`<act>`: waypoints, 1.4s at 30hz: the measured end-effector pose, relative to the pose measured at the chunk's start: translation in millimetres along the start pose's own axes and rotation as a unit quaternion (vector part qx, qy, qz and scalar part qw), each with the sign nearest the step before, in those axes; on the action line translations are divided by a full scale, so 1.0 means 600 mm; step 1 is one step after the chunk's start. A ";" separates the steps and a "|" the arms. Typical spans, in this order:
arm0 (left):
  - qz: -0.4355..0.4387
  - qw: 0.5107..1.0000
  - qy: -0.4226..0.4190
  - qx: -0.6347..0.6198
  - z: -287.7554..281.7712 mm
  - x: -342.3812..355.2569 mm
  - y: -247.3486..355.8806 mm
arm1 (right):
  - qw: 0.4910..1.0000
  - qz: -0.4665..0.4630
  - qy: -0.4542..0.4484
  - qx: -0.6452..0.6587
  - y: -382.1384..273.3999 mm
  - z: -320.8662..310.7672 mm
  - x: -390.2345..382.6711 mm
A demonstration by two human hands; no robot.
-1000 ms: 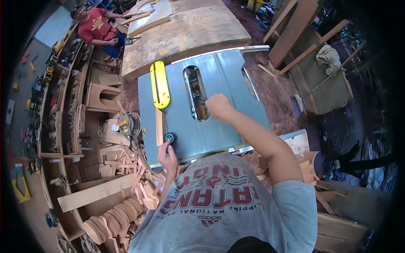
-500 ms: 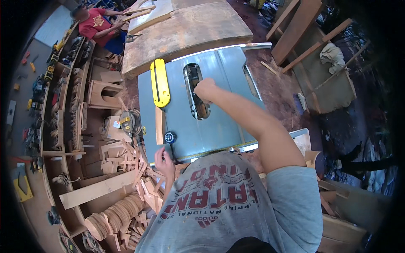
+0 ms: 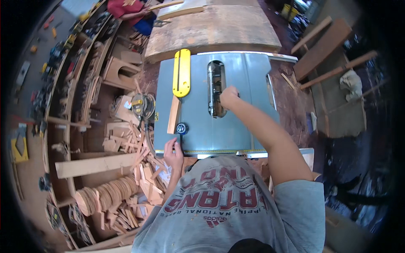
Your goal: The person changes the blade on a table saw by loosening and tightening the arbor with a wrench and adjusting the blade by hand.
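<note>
A grey-blue table saw top (image 3: 249, 69) lies before me, its long rounded opening (image 3: 217, 80) uncovered and metal parts showing inside. At the right rim of that opening is my right hand (image 3: 229, 98), closed, its fingertips hidden, so what they grip cannot be made out. My left hand (image 3: 174, 152) hovers by the front edge, fingers loosely curled and apart, holding nothing. Just beyond it sit a small round black-and-blue device (image 3: 182, 128) and a narrow wood strip (image 3: 173, 114). A yellow slotted insert plate (image 3: 186, 74) rests flat on the saw top, left of the opening.
Behind the saw stands a large wooden worktable (image 3: 219, 31), with a person in a red shirt (image 3: 126, 9) at its far left. A power sander (image 3: 142, 105), wood offcuts (image 3: 147, 181) and tool shelves fill the left. Planks (image 3: 325, 50) lean at the right.
My right hand has shifted slightly toward the front along the opening's right rim. The left hand stays near the front edge. The whole view has swung, moving the saw rightward in the picture.
</note>
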State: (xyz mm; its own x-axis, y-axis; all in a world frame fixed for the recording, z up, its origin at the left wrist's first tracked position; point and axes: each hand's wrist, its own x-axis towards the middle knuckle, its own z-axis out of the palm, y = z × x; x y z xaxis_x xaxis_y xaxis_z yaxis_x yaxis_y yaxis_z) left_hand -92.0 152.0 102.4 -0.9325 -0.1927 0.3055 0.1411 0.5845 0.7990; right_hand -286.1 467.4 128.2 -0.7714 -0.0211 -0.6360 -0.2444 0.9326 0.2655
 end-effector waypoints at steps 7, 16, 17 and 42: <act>0.011 0.998 0.054 0.007 -0.039 -0.019 0.006 | 0.983 0.010 0.155 -0.094 0.003 -0.020 -0.013; -0.096 0.988 0.114 0.029 -0.107 -0.139 -0.073 | 0.970 0.000 0.165 -0.180 0.007 -0.007 0.027; -0.097 0.987 0.126 0.033 -0.107 -0.143 -0.080 | 0.979 0.009 0.136 -0.154 0.010 -0.006 0.036; -0.175 0.954 0.220 0.105 -0.096 -0.246 -0.006 | 0.939 -0.137 0.202 -0.243 0.086 0.007 0.098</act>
State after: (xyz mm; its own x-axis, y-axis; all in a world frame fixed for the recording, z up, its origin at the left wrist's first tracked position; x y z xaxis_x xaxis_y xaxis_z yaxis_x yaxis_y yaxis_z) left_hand 64.4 133.2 84.1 -0.6742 -0.6901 0.2630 -0.2668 0.5596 0.7846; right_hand -341.9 515.6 101.4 -0.7762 -0.4624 -0.4285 -0.6298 0.6004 0.4929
